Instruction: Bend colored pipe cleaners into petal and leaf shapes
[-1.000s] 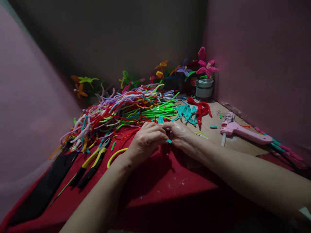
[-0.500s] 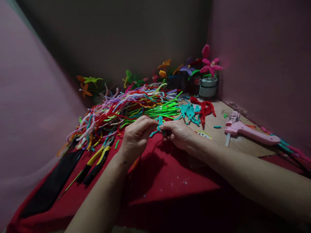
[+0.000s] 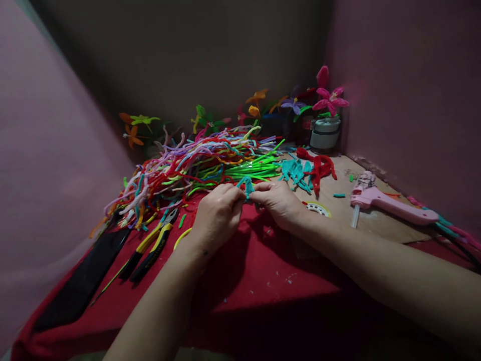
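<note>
Between my two hands is a bent teal pipe cleaner (image 3: 248,186), folded into a small pointed loop above the red cloth. My left hand (image 3: 221,208) pinches its left side, thumb and fingers closed together. From the other side, my right hand (image 3: 276,200) grips it near the base with fingertips pressed together. Just behind lies a bundle of green pipe cleaners (image 3: 251,170). To the right rest several shaped teal pieces (image 3: 295,173) beside red pipe-cleaner pieces (image 3: 320,168).
A heap of mixed pipe cleaners (image 3: 169,163) covers the back left. Yellow-black pliers (image 3: 154,250) and a black flat object (image 3: 84,281) lie at left. A pink glue gun (image 3: 394,203) rests on cardboard (image 3: 338,220) at right. Pipe-cleaner flowers (image 3: 330,100) stand behind.
My left hand has turned and moved slightly right, closer to my right hand. The loose teal end that hung below is now out of sight, and the piece forms a loop.
</note>
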`<state>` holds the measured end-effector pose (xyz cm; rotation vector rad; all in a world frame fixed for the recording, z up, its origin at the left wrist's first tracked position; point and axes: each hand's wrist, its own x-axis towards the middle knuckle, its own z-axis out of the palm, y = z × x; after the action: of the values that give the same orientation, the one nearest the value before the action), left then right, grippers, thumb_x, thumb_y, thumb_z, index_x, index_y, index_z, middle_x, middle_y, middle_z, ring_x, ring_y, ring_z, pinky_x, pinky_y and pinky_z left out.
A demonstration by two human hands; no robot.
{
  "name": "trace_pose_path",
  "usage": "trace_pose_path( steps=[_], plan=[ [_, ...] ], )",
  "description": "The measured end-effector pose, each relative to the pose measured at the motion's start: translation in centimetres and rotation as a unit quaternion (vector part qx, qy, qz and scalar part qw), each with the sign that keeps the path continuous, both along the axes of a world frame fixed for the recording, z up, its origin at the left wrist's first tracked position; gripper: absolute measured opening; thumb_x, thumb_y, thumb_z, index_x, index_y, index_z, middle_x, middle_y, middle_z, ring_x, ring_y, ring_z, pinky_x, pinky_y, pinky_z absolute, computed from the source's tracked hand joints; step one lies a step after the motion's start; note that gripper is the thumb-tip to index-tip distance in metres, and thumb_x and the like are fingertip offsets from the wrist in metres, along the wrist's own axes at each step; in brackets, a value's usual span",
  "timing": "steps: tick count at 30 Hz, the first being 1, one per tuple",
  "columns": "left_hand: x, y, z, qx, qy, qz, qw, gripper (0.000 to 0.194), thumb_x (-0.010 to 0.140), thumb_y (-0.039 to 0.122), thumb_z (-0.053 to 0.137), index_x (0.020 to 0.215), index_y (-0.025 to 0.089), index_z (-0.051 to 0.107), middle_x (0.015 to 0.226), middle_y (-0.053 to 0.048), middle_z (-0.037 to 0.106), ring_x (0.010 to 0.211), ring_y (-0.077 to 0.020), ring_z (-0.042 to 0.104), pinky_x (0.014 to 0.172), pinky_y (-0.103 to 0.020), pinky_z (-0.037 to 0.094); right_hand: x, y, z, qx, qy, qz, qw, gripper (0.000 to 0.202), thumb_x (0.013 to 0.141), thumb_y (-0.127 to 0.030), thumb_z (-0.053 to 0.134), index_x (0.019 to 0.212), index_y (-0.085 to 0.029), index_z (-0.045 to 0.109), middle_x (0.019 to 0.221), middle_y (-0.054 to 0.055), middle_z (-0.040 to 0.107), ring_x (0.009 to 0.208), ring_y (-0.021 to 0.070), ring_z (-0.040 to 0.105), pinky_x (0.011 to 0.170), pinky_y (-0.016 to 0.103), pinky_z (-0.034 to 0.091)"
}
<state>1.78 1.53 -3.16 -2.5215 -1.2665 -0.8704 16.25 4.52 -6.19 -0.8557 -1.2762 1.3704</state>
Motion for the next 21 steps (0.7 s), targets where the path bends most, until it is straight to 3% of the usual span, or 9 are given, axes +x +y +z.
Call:
trace_pose_path(
  steps=[7,14,21],
  plan=[
    [0.6,-0.2,-0.2,-0.015,0.084,0.072,0.994,0.015,0.08,0.014,0.045,0.073,0.015,0.058,0.075,-0.005,0.058,0.071,-0.0152,0.053,0.065,-0.026,0.04,0.1,-0.5,0.2,0.065,-0.092,-0.016,0.993,0.01,0.062,-0.019,0.055,0.058,-0.012,0.061,0.05,-0.004,0.047,0.048,0.0067,0.035,0.049,0.022,0.028],
    [1.2,-0.8,-0.6,0.0,0.163,0.12,0.979,0.016,0.08,0.012,0.042,0.074,0.016,0.056,0.071,-0.005,0.057,0.067,-0.0172,0.051,0.06,-0.027,0.04,-0.2,-0.8,-0.1,0.186,-0.221,-0.059,0.956,0.015,0.065,-0.013,0.048,0.052,-0.014,0.054,0.05,-0.003,0.045,0.053,0.0085,0.037,0.052,0.022,0.03],
    [1.9,-1.6,-1.0,-0.005,0.156,0.137,0.978,0.016,0.081,0.007,0.037,0.087,0.014,0.05,0.077,-0.007,0.056,0.07,-0.0191,0.051,0.059,-0.028,0.042,-0.2,-1.2,0.1,0.141,-0.146,-0.003,0.979,0.015,0.064,-0.014,0.047,0.053,-0.014,0.058,0.053,-0.002,0.052,0.058,0.0118,0.047,0.059,0.024,0.036]
  ],
)
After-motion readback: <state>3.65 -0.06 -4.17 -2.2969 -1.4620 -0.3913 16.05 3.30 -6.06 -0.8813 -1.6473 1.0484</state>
